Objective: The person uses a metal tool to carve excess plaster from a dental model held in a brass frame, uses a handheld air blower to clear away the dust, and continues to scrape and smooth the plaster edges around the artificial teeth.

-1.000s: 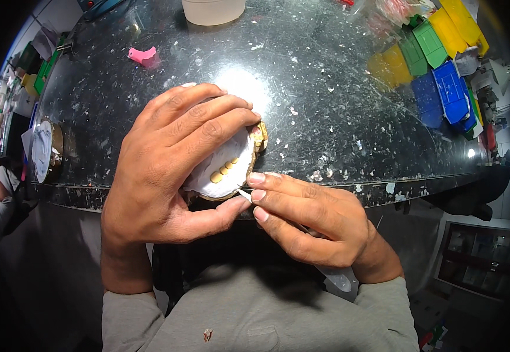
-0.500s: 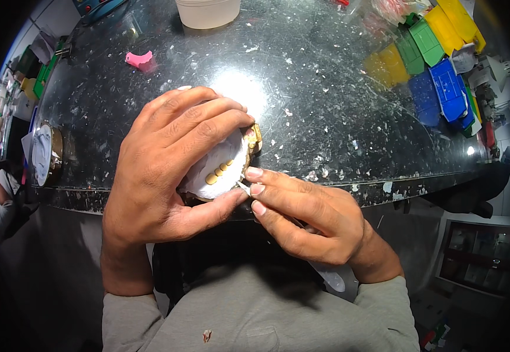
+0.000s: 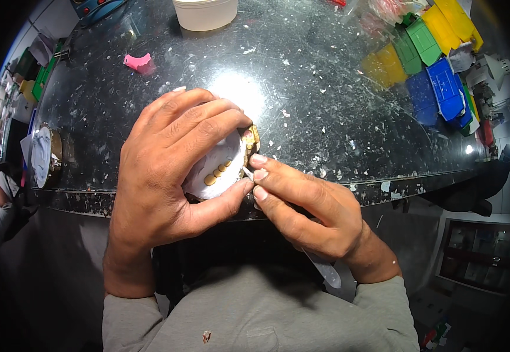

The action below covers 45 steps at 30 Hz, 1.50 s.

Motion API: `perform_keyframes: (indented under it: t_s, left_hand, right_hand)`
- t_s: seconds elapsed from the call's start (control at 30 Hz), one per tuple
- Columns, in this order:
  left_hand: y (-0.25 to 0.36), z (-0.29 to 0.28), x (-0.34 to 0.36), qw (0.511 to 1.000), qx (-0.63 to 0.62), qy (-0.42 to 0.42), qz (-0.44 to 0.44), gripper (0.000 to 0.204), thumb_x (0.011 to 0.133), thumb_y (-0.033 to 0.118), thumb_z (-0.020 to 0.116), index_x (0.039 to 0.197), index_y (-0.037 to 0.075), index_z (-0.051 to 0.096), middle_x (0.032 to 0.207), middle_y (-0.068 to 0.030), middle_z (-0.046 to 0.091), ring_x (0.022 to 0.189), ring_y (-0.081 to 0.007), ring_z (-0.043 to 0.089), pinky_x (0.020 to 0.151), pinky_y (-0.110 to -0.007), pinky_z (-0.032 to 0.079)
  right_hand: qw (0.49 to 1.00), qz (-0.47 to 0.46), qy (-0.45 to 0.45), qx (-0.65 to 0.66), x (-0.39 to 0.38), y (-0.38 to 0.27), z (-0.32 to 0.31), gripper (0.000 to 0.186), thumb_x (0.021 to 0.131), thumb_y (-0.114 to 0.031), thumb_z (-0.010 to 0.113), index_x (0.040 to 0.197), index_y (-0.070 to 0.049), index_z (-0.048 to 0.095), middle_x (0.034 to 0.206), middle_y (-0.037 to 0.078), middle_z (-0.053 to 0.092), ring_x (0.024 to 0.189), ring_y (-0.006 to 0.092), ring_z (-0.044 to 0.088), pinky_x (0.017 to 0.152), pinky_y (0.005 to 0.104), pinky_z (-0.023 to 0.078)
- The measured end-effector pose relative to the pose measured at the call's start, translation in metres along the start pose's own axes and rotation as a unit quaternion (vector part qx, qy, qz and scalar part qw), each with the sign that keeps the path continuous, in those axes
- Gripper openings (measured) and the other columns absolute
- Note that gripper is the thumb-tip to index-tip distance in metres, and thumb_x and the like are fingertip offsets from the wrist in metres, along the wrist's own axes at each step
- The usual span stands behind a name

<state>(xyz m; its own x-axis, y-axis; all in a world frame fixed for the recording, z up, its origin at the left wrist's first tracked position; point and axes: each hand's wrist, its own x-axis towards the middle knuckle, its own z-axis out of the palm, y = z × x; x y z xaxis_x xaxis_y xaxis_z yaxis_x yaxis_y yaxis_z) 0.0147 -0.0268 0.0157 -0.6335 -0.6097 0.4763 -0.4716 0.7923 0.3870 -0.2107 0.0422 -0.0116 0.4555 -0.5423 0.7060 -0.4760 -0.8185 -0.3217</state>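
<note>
Gripping yellow-toothed white cast [image 3: 220, 156]

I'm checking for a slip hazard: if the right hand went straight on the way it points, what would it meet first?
The right hand would probably meet the white-faced piece held in the left hand, though the left thumb lies so close that depth leaves doubt.

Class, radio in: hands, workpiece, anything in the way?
Left hand cupping white mould, yellow tooth-shaped pieces on it. Right hand pinching slim tool, tip at mould's right edge. Left fingers hide part of mould.
</note>
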Motion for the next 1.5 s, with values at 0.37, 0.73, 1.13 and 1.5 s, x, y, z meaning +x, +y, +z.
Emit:
perform_keyframes:
  t_s: [0.37, 0.73, 1.13, 1.5]
  left_hand:
    - [0.002, 0.001, 0.000, 1.000, 0.000, 0.017, -0.016, 0.054, 0.070, 0.031, 0.081, 0.119, 0.008, 0.075, 0.119, -0.0087, 0.074, 0.125, -0.0312, 0.065, 0.115, -0.050, 0.041]
    - [0.004, -0.001, 0.001, 0.999, -0.024, 0.001, -0.022, 0.055, 0.068, 0.030, 0.081, 0.118, 0.007, 0.074, 0.119, -0.0093, 0.074, 0.124, -0.0322, 0.066, 0.115, -0.050, 0.040]
    - [0.003, 0.002, 0.003, 0.999, -0.025, 0.016, -0.029, 0.053, 0.067, 0.028, 0.080, 0.115, 0.006, 0.074, 0.116, -0.0089, 0.074, 0.120, -0.0317, 0.067, 0.112, -0.049, 0.042]
    - [0.004, 0.002, -0.001, 0.999, -0.034, 0.035, -0.022, 0.051, 0.068, 0.024, 0.079, 0.116, 0.006, 0.074, 0.115, -0.0085, 0.075, 0.122, -0.0309, 0.067, 0.116, -0.050, 0.041]
  right_hand:
    - [0.995, 0.067, 0.035, 0.069, -0.005, 0.000, 0.001, 0.017, 0.087, 0.000, 0.078, 0.103, 0.004, 0.074, 0.112, 0.020, 0.073, 0.109, 0.0319, 0.076, 0.091, 0.0365, 0.066]
    - [0.998, 0.039, 0.011, 0.052, -0.003, -0.001, -0.003, 0.014, 0.086, 0.000, 0.078, 0.098, 0.006, 0.074, 0.109, 0.020, 0.072, 0.109, 0.0331, 0.076, 0.093, 0.0376, 0.066]
    - [0.999, 0.035, -0.003, -0.026, 0.008, -0.002, -0.002, 0.015, 0.084, 0.001, 0.076, 0.098, 0.007, 0.074, 0.109, 0.020, 0.072, 0.106, 0.0331, 0.076, 0.094, 0.0379, 0.066]
    - [0.993, 0.059, 0.022, -0.099, 0.008, -0.019, 0.008, 0.017, 0.086, 0.001, 0.075, 0.103, 0.005, 0.074, 0.111, 0.021, 0.073, 0.102, 0.0317, 0.078, 0.086, 0.0356, 0.067]
